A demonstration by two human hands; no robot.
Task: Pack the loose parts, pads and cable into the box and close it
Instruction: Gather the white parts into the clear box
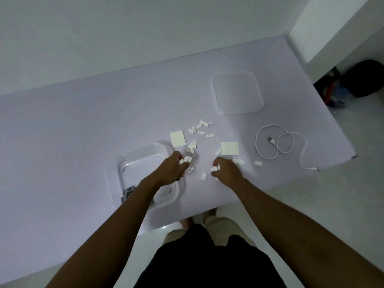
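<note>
My left grip (175, 166) is curled shut on a few small white parts (185, 160), hovering at the far right rim of the clear box (133, 163). My right grip (225, 170) is closed around more white parts. Beyond both grips, loose parts (199, 128) and two pads (177, 138) (230, 148) lie on the bench (83, 132); the cable (280, 142) coils right of my right grip, the lid (236, 93) farther off.

Bare table (83, 132) left of the box (143, 156); loose parts (200, 127) clutter the centre.
</note>
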